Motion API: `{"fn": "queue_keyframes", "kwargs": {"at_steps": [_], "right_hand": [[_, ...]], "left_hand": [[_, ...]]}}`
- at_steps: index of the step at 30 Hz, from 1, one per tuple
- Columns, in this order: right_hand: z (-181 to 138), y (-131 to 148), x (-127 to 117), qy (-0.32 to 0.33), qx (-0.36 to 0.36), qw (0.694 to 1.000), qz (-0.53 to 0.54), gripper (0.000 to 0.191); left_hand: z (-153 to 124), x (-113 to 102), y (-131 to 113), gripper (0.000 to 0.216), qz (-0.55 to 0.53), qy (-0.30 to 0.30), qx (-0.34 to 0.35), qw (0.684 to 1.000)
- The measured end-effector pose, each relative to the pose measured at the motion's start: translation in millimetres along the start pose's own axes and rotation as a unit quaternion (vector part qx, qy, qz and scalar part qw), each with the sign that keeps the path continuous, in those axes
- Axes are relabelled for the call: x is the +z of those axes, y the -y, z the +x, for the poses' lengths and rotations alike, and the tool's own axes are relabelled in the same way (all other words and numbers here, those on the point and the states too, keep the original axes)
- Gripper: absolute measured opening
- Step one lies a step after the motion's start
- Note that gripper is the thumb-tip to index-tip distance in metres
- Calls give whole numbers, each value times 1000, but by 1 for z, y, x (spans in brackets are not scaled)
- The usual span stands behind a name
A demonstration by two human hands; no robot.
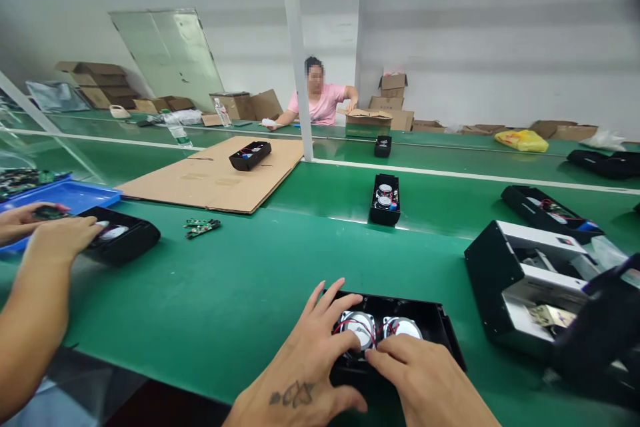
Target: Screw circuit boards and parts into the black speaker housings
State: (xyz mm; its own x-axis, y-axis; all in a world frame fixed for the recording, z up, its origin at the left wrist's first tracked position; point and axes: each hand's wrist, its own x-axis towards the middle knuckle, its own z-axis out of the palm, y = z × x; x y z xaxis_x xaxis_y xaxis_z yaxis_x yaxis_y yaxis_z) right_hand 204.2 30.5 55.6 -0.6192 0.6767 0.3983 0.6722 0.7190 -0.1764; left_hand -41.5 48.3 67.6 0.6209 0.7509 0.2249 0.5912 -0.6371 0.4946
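Note:
A black speaker housing point(445, 330) lies open side up on the green bench in front of me. Inside it sit two round silver speakers point(361, 327) with thin red wires point(379, 335). My left hand point(313, 353) is spread over the housing's left end; its upper fingers reach the far edge and one curls beside the left speaker. Between the two speakers, my right hand point(425, 373) has its thumb and fingertips pinched together at the red wires. The grip itself is partly hidden by the fingers.
On the left, a co-worker's hands point(63, 237) work at another black housing point(130, 240) near a blue tray point(100, 193). Circuit boards point(201, 227) lie between us. A metal-and-black case point(500, 287) stands close on my right. Cardboard point(215, 177) and more housings point(385, 200) lie beyond.

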Motion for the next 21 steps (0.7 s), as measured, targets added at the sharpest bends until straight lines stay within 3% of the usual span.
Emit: {"fn": "queue_keyframes", "kwargs": {"at_steps": [5, 12, 17, 21], "right_hand": [[10, 2, -1, 76, 22, 994, 79, 43], [7, 5, -5, 63, 98, 978, 172, 47], [8, 13, 2, 89, 110, 983, 119, 45], [29, 10, -9, 96, 120, 987, 48, 40]], "left_hand": [[6, 8, 9, 35, 30, 24, 8, 999], [7, 14, 13, 21, 13, 36, 24, 999], [19, 4, 14, 24, -17, 67, 16, 997], [50, -18, 25, 23, -72, 124, -22, 989]]}}
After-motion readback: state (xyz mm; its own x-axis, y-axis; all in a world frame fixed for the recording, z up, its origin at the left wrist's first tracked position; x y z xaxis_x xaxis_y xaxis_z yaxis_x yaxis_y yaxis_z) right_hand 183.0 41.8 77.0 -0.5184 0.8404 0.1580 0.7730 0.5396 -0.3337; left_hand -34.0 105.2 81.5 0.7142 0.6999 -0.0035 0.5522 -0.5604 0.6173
